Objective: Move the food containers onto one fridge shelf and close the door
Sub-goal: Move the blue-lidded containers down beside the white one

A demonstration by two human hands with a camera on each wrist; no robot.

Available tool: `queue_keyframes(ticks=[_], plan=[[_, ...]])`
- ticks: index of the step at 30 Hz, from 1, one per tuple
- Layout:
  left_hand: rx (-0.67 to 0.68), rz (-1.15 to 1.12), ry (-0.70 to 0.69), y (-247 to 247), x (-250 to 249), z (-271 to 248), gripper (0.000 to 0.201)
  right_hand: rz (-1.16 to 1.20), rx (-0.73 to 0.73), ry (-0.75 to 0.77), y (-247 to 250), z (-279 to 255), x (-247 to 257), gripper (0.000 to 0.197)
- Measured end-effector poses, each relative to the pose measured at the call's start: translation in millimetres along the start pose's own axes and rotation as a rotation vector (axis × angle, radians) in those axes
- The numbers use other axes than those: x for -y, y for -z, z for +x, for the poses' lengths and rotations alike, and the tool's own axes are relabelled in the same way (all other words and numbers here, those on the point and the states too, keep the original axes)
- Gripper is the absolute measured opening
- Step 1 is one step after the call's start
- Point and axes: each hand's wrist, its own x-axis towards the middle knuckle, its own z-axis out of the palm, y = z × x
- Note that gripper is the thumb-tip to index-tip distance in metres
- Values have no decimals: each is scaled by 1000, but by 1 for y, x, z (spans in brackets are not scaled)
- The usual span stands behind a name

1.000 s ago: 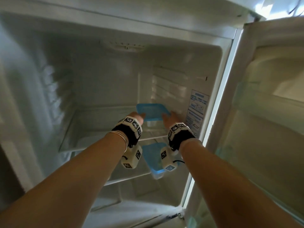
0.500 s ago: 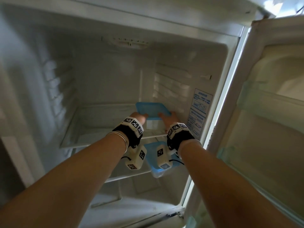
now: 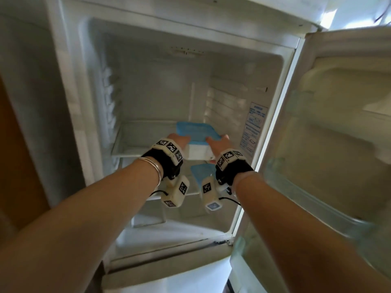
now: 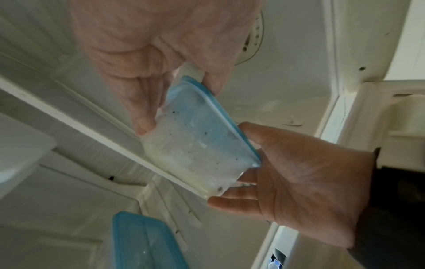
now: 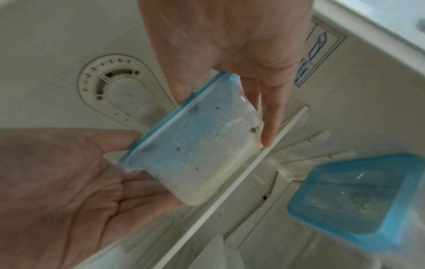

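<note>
**Tub at the top shelf, two-handed**

Since it's a small stiff plastic tub (image 3: pixel 195 142) with a blue lid, probably light but slick, take its short ends: left hand (image 3: pixel 178 140) and right hand (image 3: pixel 216 143) each grip one, at the upper shelf (image 3: pixel 135 142) front edge.

Both forearms are bare, no sleeves. Each wrist carries a black fabric wrist strap (image 3: pixel 167 163) topped by a cream plastic band printed with square black-and-white markers (image 3: pixel 169 147); the right wrist's matching band (image 3: pixel 229 157) sits the same way. Under each wrist hangs a cream box-shaped camera block with more square markers (image 3: pixel 176 194), its twin (image 3: pixel 209 193) beneath the right wrist. A thin black cable (image 3: pixel 157 192) loops from each block. Two thin silver bangles (image 3: pixel 154 168) ring the left forearm just behind the strap.
</note>
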Motion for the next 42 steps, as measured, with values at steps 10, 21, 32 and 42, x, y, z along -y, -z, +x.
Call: queue_keyframes(ticks=[10, 21, 32, 42], plan=[[6, -21, 26, 17, 40, -61, 43, 19, 24, 8, -10, -67, -28, 64], [25, 68, 110, 21, 98, -62, 43, -17, 58, -32, -43, -71, -76, 60], [53, 103, 229, 4, 145, -18, 39, -133, 107, -127, -79, -39, -112, 67], [54, 150, 266, -5, 160, 12, 43, -154, 166, -138, -96, -6, -130, 74]])
